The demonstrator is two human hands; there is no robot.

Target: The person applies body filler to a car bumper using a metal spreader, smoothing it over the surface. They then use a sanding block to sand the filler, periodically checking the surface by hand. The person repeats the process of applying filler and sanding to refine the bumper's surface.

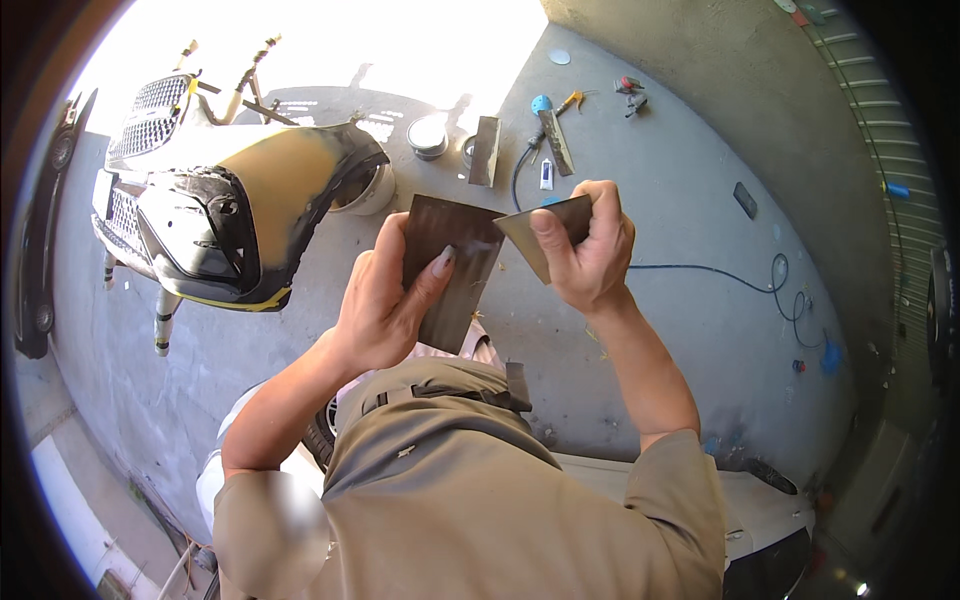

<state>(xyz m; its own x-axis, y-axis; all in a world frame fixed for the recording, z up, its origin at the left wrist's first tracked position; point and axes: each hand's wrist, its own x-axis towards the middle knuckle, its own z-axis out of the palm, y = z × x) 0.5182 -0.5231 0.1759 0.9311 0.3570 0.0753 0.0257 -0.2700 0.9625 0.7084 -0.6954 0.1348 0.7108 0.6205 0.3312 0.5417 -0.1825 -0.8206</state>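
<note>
My left hand (385,300) grips a long, dark metal plate (450,280) held lengthwise before my body, thumb lying over its face. In my right hand (590,255) is a smaller, lighter metal scraper blade (530,245), pinched between thumb and curled fingers and tilted. Its left edge meets or overlaps the upper right part of the dark plate; whether they touch I cannot tell.
A car bumper (245,205) rests on a stand at left, beside a bucket (365,200). Cans (427,145), metal plates (484,150), a tube (546,175) and a hosed tool (540,105) lie ahead. A white car (720,505) is below me.
</note>
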